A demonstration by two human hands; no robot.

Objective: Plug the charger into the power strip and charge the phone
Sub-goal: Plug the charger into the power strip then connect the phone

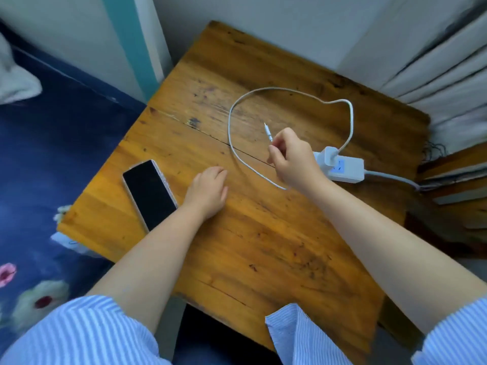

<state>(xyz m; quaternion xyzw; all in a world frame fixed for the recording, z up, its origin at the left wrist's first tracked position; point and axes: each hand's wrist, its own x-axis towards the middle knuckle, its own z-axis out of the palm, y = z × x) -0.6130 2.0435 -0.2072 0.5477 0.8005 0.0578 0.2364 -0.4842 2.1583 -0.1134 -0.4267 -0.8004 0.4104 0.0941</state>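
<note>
A white charger (329, 154) sits plugged into the white power strip (347, 169) at the table's right side. Its white cable (229, 119) loops across the wooden table (263, 246) and comes back to my right hand (292, 159). That hand pinches the cable just behind the connector tip (267, 130), which points up and away. A phone (149, 194) with a dark screen lies face up near the left edge. My left hand (208, 191) rests on the table just right of the phone, fingers loosely curled, holding nothing.
A bed with a dark blue flowered cover (52, 154) lies to the left of the table. Grey curtains (448, 75) hang at the back right. The power strip's grey cord (395, 177) runs off to the right. Wall (263, 22) stands behind the table.
</note>
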